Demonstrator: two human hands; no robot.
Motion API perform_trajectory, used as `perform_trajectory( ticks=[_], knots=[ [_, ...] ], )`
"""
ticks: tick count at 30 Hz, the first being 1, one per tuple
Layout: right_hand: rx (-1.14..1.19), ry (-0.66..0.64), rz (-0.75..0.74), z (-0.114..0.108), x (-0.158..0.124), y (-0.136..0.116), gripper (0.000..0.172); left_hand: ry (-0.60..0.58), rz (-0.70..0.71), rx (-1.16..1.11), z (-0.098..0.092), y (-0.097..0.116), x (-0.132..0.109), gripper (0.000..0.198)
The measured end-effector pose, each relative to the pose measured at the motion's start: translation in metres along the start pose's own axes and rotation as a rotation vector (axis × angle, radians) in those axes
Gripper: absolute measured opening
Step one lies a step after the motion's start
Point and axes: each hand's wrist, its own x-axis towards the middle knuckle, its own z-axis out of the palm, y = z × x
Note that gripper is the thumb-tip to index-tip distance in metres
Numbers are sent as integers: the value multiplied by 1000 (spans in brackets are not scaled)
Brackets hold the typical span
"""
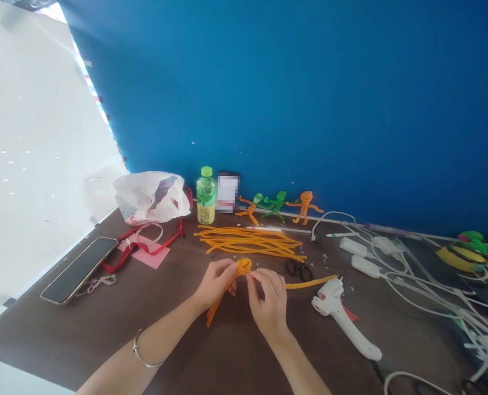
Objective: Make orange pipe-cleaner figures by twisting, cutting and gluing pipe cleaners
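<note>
Left hand (216, 283) and right hand (268, 299) at work, both grips clamped on orange pipe-cleaner coil (244, 266), just below loose pipe-cleaner pile (247, 243). Strands trail down and right from coil. Beyond pile, three pipe-cleaner figures (275, 206) look finished; pile unused.

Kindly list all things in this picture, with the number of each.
Loose pipe cleaners: many, orange, on brown table.
Pipe-cleaner figures: three, orange and green, by blue wall.
Plastic bottle: one, green cap, back.
Plastic bag: one, white, back left.
Smartphone: one, black, left.
Red strap: one, on pink paper, left.
Hot glue gun: one, white, right.
Scissors: one pair, black, mid-right.
Power adapters: three, white, right, among cables.
Left hand: one, holding orange coil, bangle on wrist.
Right hand: one, pinching the coil.
</note>
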Motion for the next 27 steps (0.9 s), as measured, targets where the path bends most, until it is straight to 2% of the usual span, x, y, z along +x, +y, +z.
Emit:
perform_trajectory(
  ticks=[27],
  knots=[
    [-81, 1, -83, 0, 0, 0, 12, 39, 3, 53, 5, 2, -1, 35]
  ],
)
